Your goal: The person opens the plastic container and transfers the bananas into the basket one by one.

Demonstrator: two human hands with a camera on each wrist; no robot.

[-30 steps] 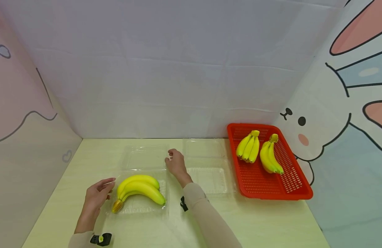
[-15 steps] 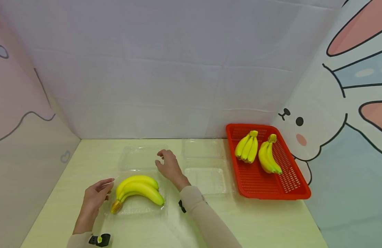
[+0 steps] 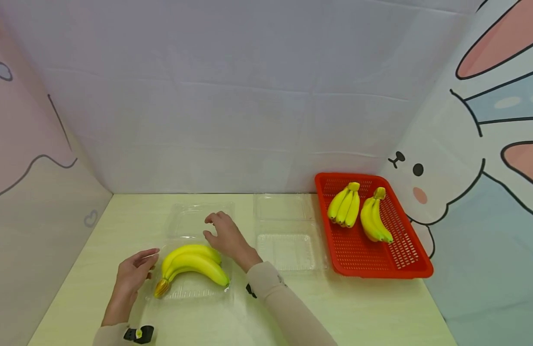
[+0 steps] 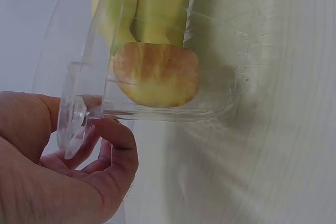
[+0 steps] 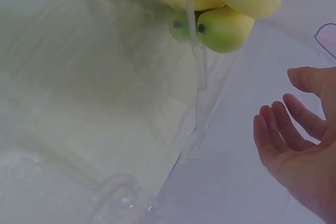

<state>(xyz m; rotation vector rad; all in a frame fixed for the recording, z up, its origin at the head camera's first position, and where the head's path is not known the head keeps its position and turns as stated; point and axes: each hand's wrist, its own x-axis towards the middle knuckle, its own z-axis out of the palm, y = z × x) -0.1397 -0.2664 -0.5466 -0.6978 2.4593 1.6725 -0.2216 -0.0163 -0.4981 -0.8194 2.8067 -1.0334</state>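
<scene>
A bunch of yellow bananas (image 3: 197, 264) lies in a clear plastic clamshell box (image 3: 193, 292), its brown stem end toward the near left corner. My left hand (image 3: 134, 274) pinches the box's rim at the left side; in the left wrist view the thumb and index finger (image 4: 118, 132) meet at the rim close to the stem end. The open lid (image 3: 186, 222) of the box lies behind it. Over the seam between lid and bananas hovers my right hand (image 3: 227, 238), fingers relaxed and apart, holding nothing; the right wrist view shows its fingers (image 5: 281, 124) spread beside the box.
To the right lies a second clear clamshell box (image 3: 288, 252), opened flat. A red perforated basket (image 3: 379, 274) at the far right holds two banana bunches (image 3: 346, 206). Cloth walls (image 3: 206, 120) enclose the table at the back and sides.
My right hand has moved left from the gap between the two boxes to over the first box's lid and bananas. The left hand has stayed at the rim.
</scene>
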